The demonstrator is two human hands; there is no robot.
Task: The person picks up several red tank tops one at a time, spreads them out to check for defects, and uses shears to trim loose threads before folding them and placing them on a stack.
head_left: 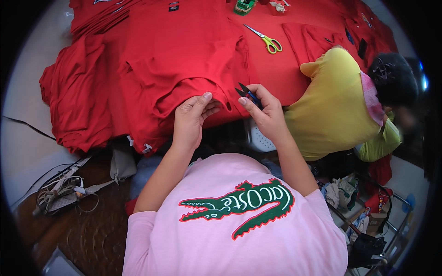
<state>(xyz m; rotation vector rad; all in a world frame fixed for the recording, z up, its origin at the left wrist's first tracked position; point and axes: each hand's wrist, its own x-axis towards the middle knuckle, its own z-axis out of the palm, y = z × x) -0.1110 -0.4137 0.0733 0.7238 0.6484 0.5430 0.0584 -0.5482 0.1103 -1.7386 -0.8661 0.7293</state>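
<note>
A red garment (175, 60) lies spread on the table in front of me, its near edge hanging over the table's front. My left hand (191, 119) pinches that near edge between thumb and fingers. Just to the right, my right hand (264, 112) holds small dark thread snips (244, 92), whose tips point at the garment's edge beside a seam. I wear a pink shirt with a green reptile patch.
Yellow-handled scissors (269, 42) lie farther back on the red cloth. More red garments (80, 110) are piled at the left. A person in a yellow top (336, 106) bends over the table at my right. Cables (60, 193) lie on the floor at lower left.
</note>
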